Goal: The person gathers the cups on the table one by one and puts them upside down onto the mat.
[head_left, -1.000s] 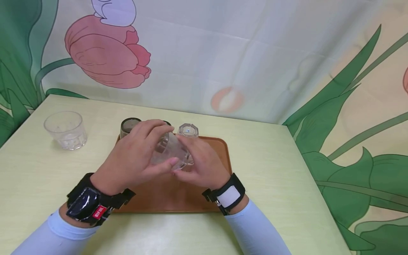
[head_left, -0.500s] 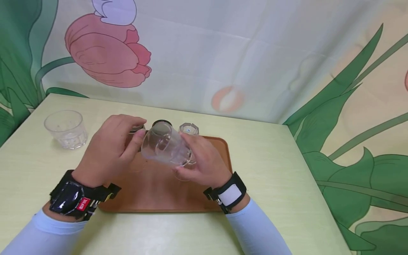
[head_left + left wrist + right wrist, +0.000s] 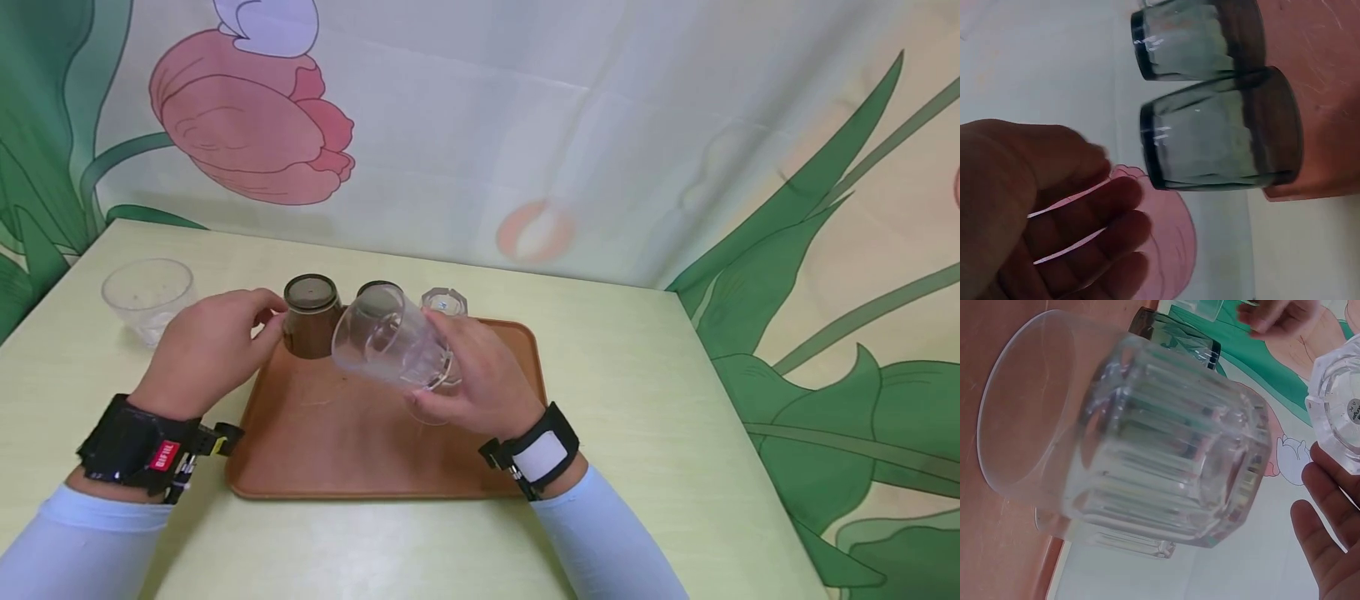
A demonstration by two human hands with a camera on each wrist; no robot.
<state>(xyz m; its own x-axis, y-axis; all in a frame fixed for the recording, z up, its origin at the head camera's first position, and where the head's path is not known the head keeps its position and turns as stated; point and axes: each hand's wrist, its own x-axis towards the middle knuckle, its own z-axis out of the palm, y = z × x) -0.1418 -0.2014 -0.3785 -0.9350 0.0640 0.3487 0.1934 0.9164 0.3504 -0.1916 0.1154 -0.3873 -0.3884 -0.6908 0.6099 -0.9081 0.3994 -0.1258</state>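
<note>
My right hand (image 3: 480, 379) grips a clear drinking glass (image 3: 378, 337) near its base, tilted over the tray with its mouth toward the left. In the right wrist view, that glass's faceted base (image 3: 1338, 403) shows above my fingers. Another clear glass (image 3: 1166, 431) stands mouth down on the brown tray (image 3: 360, 467), mostly behind my right hand in the head view. My left hand (image 3: 206, 346), fingers loosely bent and holding nothing, is just left of a smoky dark glass (image 3: 311, 321) standing mouth down. A second dark glass (image 3: 1200, 40) is beside it.
One upside-down clear glass (image 3: 445, 302) stands at the tray's back edge. Off the tray, on the table (image 3: 637, 417) at left, is an upright clear glass (image 3: 146, 287), partly covered by my left hand. A printed cloth (image 3: 450, 125) hangs behind the table.
My left hand has let go of the clear glass and moved left, past the dark glass, uncovering it. My right hand still holds the tilted glass in nearly the same place.
</note>
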